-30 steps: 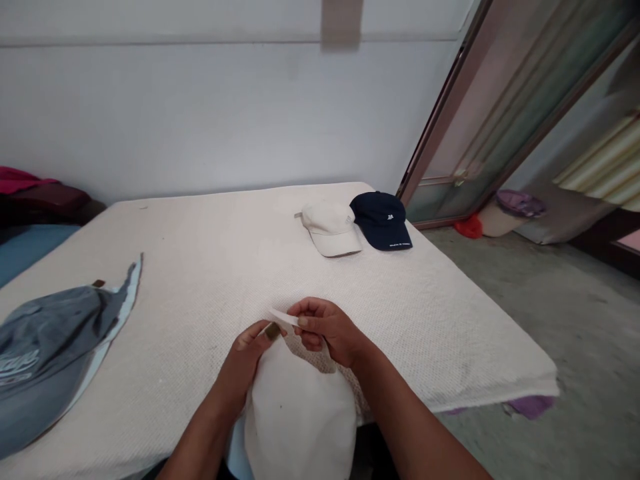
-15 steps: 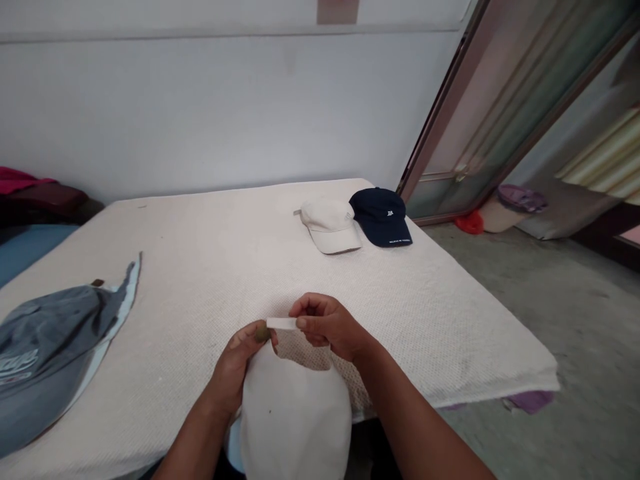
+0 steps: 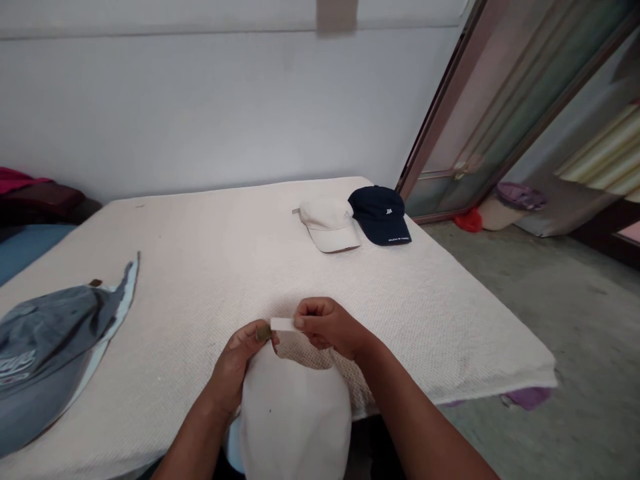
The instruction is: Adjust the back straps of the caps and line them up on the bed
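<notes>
A white cap (image 3: 296,413) is held at the near table edge, its back opening facing away from me. Across that opening runs its white strap (image 3: 283,325), with a brass-coloured buckle (image 3: 263,331) at the left end. My left hand (image 3: 239,363) is closed on the buckle end and the cap's edge. Pinched between thumb and fingers of my right hand (image 3: 330,327) is the other end of the strap. The fingertips partly hide both strap ends.
Farther back lie a white cap (image 3: 327,223) and a navy cap (image 3: 381,217), side by side on the cloth-covered table (image 3: 210,267). A grey cap (image 3: 50,340) rests at the left. Beyond the table's right side is a bin (image 3: 515,207) on the floor.
My right hand has shifted very slightly, and a little of the strap beside the buckle looks different. The other caps stay where they were.
</notes>
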`<action>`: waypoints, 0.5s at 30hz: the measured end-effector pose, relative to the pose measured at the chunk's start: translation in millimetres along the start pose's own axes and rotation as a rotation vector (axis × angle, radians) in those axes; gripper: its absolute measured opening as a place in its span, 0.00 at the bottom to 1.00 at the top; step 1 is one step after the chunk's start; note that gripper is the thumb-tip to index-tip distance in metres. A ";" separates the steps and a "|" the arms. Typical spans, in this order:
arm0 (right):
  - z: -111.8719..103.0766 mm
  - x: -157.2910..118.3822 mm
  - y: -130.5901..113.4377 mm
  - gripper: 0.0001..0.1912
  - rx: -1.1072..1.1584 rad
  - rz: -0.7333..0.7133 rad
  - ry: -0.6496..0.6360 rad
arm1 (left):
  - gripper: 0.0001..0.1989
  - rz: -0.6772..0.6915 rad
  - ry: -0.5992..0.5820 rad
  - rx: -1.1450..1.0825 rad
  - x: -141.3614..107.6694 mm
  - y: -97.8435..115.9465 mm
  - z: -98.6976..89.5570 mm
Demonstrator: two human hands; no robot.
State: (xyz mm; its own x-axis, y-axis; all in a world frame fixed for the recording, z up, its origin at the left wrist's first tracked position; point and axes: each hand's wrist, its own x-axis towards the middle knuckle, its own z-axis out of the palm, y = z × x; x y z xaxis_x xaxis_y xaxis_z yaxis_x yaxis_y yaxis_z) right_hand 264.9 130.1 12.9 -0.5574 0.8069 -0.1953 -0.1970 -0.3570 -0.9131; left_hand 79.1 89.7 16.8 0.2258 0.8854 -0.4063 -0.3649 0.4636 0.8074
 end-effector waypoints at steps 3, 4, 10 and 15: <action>-0.2 -0.4 -2.3 0.11 0.029 -0.032 0.034 | 0.12 0.004 -0.020 0.039 0.7 1.3 0.6; 0.0 -0.6 -2.8 0.11 0.026 -0.032 0.033 | 0.12 0.006 -0.020 0.051 1.0 1.2 0.2; -0.1 -0.3 -0.1 0.09 -0.110 -0.034 0.048 | 0.09 0.013 -0.008 0.066 3.1 -1.5 -2.6; -2.7 -0.2 2.9 0.09 -0.188 -0.038 0.092 | 0.08 0.026 -0.002 0.071 2.2 0.1 -1.0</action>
State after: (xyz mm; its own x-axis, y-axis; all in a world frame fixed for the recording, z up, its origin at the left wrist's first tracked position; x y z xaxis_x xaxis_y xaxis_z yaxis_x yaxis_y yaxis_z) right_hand 266.6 130.2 9.3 -0.4751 0.8606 -0.1834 -0.0579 -0.2386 -0.9694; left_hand 78.6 91.7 15.6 0.2192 0.8969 -0.3842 -0.3057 0.4370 0.8459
